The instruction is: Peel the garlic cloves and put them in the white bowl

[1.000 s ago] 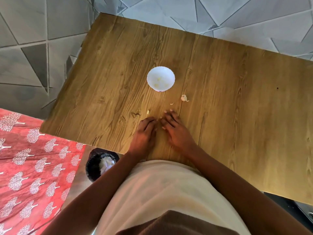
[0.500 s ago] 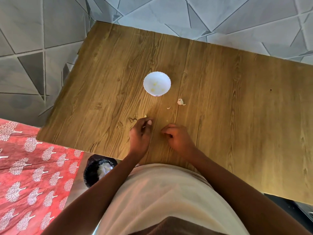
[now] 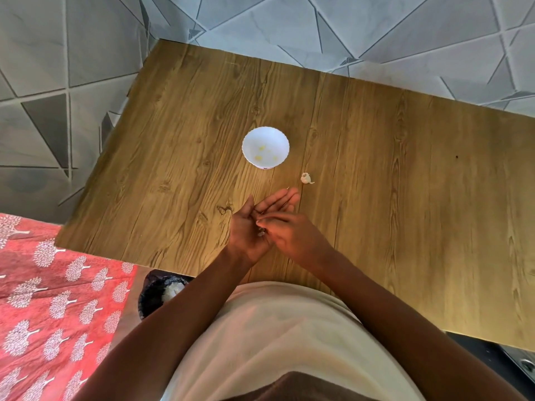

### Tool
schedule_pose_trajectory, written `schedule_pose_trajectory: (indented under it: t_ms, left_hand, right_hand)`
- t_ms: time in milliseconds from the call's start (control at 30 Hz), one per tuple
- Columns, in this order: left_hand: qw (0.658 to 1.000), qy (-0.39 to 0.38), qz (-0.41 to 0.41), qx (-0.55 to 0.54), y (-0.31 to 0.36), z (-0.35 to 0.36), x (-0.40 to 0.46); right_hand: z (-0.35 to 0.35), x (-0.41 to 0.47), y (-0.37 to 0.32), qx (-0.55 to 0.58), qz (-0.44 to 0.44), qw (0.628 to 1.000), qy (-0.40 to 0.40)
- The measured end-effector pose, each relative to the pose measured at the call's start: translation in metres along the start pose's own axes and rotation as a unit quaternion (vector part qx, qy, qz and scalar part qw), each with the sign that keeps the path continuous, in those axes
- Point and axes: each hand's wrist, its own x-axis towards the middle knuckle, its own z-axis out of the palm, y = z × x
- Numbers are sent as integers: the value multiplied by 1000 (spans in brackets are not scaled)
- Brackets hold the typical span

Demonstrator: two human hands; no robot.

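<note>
The white bowl [image 3: 265, 147] stands in the middle of the wooden table [image 3: 376, 169] with a few pale peeled cloves inside. A small unpeeled garlic piece [image 3: 306, 178] lies just right of it. My left hand [image 3: 254, 224] is turned palm up above the table's near part, fingers stretched out, with small white garlic bits [image 3: 261, 233] resting in the palm. My right hand [image 3: 292, 233] hovers over that palm, its fingertips pinched together at the bits; what they grip is too small to tell.
A black bin [image 3: 162, 290] lined with a bag and holding white scraps sits on the floor below the table's near left edge. A red patterned cloth [image 3: 49, 299] lies to the left. Grey tiled floor surrounds the table.
Both hands have lifted off the table. My left hand turned palm up with the gathered bits in it, and my right hand moved over it. The scraps near the hands are gone from the table.
</note>
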Motion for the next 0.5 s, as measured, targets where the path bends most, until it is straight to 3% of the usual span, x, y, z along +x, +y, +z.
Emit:
schedule_pose_trajectory:
  t_ms: [167, 400, 500]
  left_hand:
    - [999, -12, -13, -27, 0, -5, 2]
    - [998, -33, -33, -51, 2, -8, 3]
    - [997, -34, -39, -53, 2, -10, 6]
  right_hand:
    - [4, -4, 7, -37, 9, 998, 45]
    - [8, 4, 12, -89, -32, 995, 11]
    - [-2, 1, 5, -125, -29, 991, 43]
